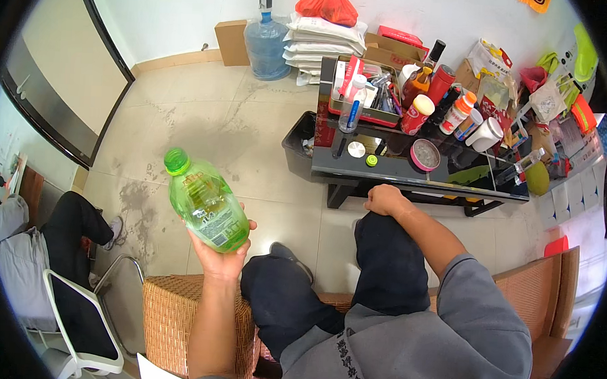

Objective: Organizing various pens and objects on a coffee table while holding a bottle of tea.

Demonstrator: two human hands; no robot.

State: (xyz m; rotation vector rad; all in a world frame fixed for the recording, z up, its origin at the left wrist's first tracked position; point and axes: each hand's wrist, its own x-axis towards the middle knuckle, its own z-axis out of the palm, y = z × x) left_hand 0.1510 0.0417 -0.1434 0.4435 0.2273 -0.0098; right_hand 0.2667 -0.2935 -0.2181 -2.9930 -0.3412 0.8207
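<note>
My left hand [222, 252] is wrapped around the lower part of a green transparent plastic bottle [209, 205], which is held tilted above the floor. The bottle bears a printed label, and its neck looks uncapped. My right hand [384, 199] rests on my right knee with its fingers curled; nothing shows in it, though its underside is hidden. Beyond that knee is a black glass-topped low table [330, 162]. On it, near the front edge, lie a lime-green bottle cap [371, 160], a round silver lid [356, 149] and a pink-rimmed round tin [425, 155].
A tin box of pens [384, 94], a clear bottle [351, 113] and a white mug [485, 135] crowd the table. Beside it stands a black waste bin [300, 143]. A water-cooler bottle [266, 45] is by the wall. A person's leg [73, 225] shows at left, near a chair [81, 327].
</note>
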